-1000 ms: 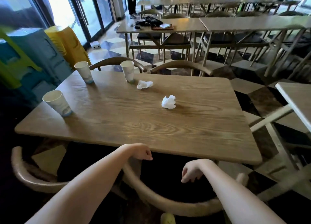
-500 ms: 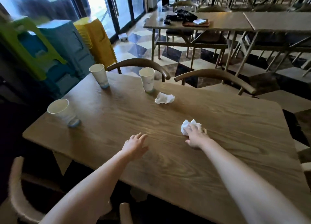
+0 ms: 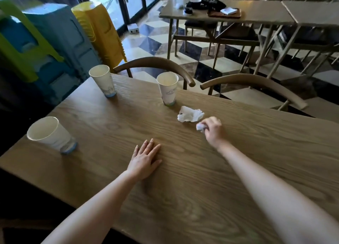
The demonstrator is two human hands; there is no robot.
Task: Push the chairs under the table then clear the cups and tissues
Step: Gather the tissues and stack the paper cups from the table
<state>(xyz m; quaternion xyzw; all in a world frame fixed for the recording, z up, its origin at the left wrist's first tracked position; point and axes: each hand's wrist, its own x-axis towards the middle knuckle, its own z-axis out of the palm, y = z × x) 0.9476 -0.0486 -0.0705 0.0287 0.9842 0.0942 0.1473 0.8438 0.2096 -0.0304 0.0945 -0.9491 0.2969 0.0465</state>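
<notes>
Right hand (image 3: 212,129) clenched on, apparently, a crumpled tissue (image 3: 200,127); left hand (image 3: 145,160) flat, released, on table (image 3: 201,179).

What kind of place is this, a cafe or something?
Probably a cafe or canteen dining room: paper cups and a crumpled tissue left on a wooden table, rows of matching tables behind, and stacked plastic stools.
</notes>
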